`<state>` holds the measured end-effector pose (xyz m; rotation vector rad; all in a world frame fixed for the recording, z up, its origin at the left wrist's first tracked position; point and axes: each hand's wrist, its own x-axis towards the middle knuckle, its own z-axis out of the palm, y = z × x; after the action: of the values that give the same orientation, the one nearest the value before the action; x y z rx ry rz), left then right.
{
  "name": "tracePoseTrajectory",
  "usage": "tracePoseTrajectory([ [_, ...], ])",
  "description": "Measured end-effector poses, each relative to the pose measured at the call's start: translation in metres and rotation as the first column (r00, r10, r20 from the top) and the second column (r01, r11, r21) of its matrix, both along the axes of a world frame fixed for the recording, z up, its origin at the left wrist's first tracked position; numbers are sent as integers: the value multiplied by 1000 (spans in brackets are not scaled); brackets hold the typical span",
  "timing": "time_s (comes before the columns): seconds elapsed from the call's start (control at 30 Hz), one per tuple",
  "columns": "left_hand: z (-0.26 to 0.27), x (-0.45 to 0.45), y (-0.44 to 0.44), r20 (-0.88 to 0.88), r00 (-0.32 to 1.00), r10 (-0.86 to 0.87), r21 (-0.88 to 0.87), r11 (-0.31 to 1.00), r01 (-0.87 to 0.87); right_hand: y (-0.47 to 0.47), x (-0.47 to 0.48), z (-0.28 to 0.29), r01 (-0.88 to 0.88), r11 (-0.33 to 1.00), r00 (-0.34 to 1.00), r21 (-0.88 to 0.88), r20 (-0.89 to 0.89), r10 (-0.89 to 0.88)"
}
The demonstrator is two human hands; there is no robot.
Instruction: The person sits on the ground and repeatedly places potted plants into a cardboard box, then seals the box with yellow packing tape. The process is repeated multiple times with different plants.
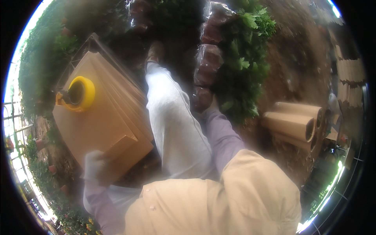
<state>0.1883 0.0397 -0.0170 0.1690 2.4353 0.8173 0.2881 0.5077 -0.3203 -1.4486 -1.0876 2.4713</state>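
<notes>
My left hand point(95, 164), blurred and pale, is at the lower left by the near edge of a stack of flat cardboard sheets point(94, 117); its fingers are not clear. A roll of yellow adhesive tape point(88, 92) on a dispenser lies on the stack. My right arm reaches forward beside my leg to a row of plants whose pots are in clear plastic point(208, 61). Of my right hand point(213, 104) only a small part shows at the near end of that row, beside the last pot; the fingers are hidden.
Leafy green plants point(243, 79) stand right of the wrapped pots. Rolled cardboard tubes point(290, 122) lie on the brown soil at the right. Stacked cardboard point(351, 70) is at the far right. More potted plants point(39, 144) line the left side, near a bright grid wall. My shoe point(155, 51) is ahead.
</notes>
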Motion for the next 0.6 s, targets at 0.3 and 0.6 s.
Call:
tracePoseTrajectory([
  [0.3, -2, 2, -2, -53, 994, -92, -72, 994, 88, -6, 20, 4, -32, 999, 996, 28, 90, 30],
  [0.6, -5, 6, -10, -119, 980, -159, -113, 983, 146, -7, 56, 2, -184, 980, 965, 82, 205, 164],
])
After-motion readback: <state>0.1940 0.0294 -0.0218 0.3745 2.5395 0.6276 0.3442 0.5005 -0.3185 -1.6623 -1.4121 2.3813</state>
